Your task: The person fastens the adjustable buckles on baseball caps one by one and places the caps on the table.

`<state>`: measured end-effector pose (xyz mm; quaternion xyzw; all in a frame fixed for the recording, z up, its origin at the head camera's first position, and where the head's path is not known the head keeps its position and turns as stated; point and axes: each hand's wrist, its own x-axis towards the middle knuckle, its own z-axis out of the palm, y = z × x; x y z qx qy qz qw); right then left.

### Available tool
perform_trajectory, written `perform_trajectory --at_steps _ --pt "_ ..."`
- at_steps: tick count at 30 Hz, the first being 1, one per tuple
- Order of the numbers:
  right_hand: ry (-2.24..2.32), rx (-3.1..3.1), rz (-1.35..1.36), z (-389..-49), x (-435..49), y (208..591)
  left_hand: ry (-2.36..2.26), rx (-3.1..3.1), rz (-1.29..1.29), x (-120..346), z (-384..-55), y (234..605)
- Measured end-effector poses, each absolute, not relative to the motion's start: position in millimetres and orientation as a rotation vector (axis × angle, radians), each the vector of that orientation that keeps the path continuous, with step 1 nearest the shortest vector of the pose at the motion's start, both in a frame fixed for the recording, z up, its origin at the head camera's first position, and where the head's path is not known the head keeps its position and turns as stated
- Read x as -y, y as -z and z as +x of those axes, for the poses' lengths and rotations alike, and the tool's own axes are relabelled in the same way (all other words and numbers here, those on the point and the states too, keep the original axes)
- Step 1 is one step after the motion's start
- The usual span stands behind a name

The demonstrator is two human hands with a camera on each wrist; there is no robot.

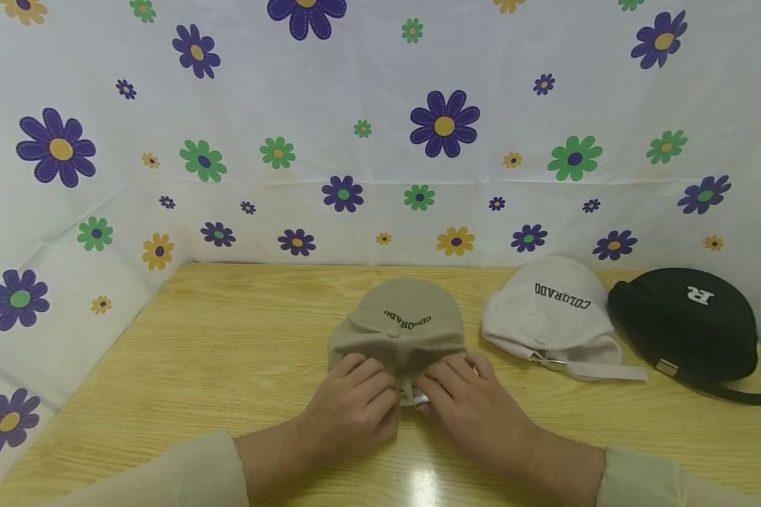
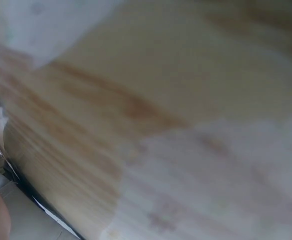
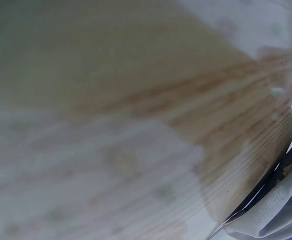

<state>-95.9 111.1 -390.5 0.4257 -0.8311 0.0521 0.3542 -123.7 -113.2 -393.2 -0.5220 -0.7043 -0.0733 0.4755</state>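
An olive-beige cap with "COLORADO" lettering, upside down in the head view, sits on the table in front of me. My left hand grips the near edge of the cap on the left, fingers curled over the fabric. On the other side my right hand holds the same edge, beside a small metal buckle on the strap. The knuckles hide much of the strap and the cap's near rim. Both wrist views show mainly blurred, glossy wood surface.
To the right lies a pale cap with "COLORADO" lettering, its strap trailing right. Next to it is a black cap with a white letter and a buckled strap. Behind the wooden table hangs a flowered white cloth.
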Motion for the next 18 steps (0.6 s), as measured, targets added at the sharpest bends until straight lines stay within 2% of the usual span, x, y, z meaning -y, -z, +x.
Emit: perform_trajectory --at_steps 18 --pt "-0.096 2.164 1.083 -97.8 -111.2 391.3 0.111 1.832 -1.234 116.3 -122.9 396.6"
